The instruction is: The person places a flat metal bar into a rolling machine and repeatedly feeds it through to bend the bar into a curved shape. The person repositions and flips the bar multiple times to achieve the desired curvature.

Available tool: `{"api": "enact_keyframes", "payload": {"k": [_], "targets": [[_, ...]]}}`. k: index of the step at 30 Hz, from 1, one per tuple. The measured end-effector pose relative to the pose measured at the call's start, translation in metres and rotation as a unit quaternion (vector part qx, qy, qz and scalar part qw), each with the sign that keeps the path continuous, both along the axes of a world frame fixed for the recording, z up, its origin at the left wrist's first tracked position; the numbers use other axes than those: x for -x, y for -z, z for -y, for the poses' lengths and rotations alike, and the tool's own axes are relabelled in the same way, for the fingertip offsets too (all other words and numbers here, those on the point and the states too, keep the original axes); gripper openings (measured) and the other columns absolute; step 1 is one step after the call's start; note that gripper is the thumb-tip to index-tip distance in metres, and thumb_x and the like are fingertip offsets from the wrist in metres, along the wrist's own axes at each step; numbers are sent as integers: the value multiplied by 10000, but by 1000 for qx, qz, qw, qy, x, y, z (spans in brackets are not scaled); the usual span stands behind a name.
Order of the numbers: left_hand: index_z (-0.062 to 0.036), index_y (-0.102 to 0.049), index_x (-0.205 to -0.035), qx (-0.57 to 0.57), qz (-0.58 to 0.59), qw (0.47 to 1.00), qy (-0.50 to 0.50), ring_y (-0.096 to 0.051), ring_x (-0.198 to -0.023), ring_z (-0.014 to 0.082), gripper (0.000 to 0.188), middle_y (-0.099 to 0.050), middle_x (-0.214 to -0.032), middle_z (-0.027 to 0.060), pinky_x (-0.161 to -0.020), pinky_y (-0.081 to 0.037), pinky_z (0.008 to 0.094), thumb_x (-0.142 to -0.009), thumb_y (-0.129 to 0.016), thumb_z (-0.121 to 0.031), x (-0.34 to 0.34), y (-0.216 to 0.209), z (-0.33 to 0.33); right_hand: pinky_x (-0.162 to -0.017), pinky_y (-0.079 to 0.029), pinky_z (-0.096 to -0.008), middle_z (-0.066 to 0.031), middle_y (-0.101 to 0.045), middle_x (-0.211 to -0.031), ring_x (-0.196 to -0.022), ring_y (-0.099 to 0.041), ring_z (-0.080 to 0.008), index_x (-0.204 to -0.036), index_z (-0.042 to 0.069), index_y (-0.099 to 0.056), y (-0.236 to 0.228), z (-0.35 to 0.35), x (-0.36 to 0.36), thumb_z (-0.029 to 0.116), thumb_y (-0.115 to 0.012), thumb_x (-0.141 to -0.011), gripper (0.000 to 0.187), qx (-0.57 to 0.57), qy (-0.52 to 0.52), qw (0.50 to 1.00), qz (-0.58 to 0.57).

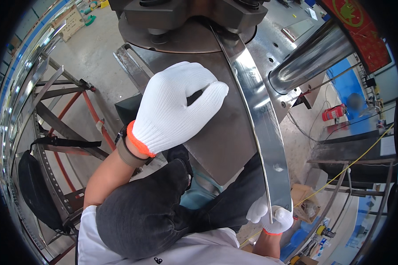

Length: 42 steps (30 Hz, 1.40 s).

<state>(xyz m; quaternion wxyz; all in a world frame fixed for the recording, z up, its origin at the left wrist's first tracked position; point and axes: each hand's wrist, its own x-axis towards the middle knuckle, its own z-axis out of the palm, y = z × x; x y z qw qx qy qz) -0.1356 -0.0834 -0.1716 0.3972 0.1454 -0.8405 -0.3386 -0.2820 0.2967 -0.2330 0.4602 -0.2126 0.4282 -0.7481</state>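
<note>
A long, shiny metal strip (261, 106) runs from under the dark machine tooling (185, 33) at the top down toward my lap. My right hand (276, 218), in a white knit glove with an orange cuff, grips the strip's near end from below, thumb on its edge. Left of the strip, over a flat dark metal plate (221, 154), is my left hand (177, 104), gloved the same way. Its fingers are curled and the thumb meets them, leaving a small gap; I see nothing held in it. The strip's far end is hidden in the tooling.
A polished steel column (309, 57) stands right of the strip on a drilled metal bed. At the left is a metal rack (70, 106) of stock with a black bag (37, 192) hanging on it. A red fire extinguisher (334, 112) stands farther right, near cables.
</note>
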Motion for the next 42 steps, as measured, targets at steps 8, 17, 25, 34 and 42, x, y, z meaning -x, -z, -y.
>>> {"api": "enact_keyframes", "payload": {"k": [8,17,25,34,42], "targets": [[45,-785,-1008,-104,-23,994,-24,-685,-935,150,262,-750,-974,55,-878,-555,325,-1178,-695,-133,-6,-1,-2,-599,-668,-550,-373,-774,-845,-601,-758,-433,-1562,-265,-557,-9,-7,-10,186,-822,-986,778,-7,0,1000,-19],[78,-751,-959,-163,-160,972,-51,-717,-940,205,374,-789,-1006,137,-939,-557,357,-1221,-593,-136,-27,8,-3,-514,-617,-535,-369,-762,-805,-571,-743,-433,-1337,-281,-654,-11,-72,-7,205,-852,-964,644,-2,45,999,-21],[-26,-703,-1487,-248,-428,823,-280,-707,-1254,242,385,-731,-1459,131,-1098,-574,410,-1232,-701,-314,-88,75,36,-415,-568,-488,-321,-731,-686,-455,-672,-391,-1065,-219,-729,54,-112,18,249,-755,-964,479,63,-1,995,81],[47,-753,-1364,-607,-444,656,58,-777,-1175,440,531,-814,-1238,223,-1103,-620,587,-1151,-706,-436,-103,62,28,-417,-574,-477,-321,-750,-719,-436,-662,-374,-1111,-251,-730,-13,10,45,265,-713,-1026,523,73,-159,982,74],[-131,-539,-1062,-515,-466,716,76,-590,-1099,308,335,-551,-1048,76,-993,-498,454,-894,-740,-340,-141,74,2,-673,-628,-483,-176,-803,-954,-626,-713,-305,-1179,55,-735,-28,70,60,458,-536,-1253,456,-23,67,980,189]]}}
